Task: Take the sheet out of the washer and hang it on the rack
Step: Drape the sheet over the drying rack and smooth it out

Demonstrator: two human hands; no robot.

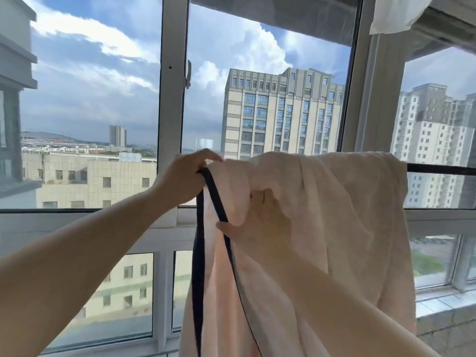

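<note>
A pale pink sheet with a dark navy edge band hangs draped over a black horizontal rack bar in front of the window. My left hand grips the sheet's top left corner at the navy band, up at bar height. My right hand lies against the sheet's front lower down, fingers spread, its thumb touching the navy band. The sheet covers the bar's left part; only the bar's right end shows. The washer is out of view.
Large white-framed windows stand right behind the sheet, with tall buildings outside. A tiled sill runs along the lower right. A piece of white cloth hangs at the top right.
</note>
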